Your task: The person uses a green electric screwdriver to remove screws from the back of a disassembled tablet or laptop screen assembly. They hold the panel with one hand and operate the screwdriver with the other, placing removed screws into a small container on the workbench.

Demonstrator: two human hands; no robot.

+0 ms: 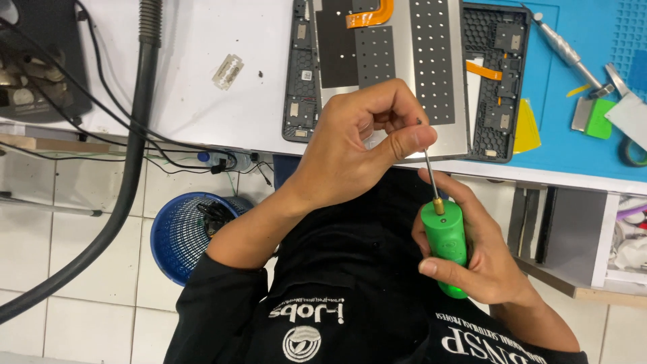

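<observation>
My right hand (482,253) grips a green-handled screwdriver (446,243) held upright in front of my chest. Its thin metal shaft points up toward the table edge. My left hand (357,152) pinches the shaft near its tip between thumb and forefinger. Just beyond the tip lies an opened tablet (404,74) with its silver inner plate, black perforated strips and an orange flex cable exposed.
A blue work mat (579,128) at the right carries a metal tool, a scraper and yellow and green picks. A razor blade (228,71) lies on the white table. Below left stand a blue basket (176,236) and a thick grey hose (128,175). Shelves sit at the right.
</observation>
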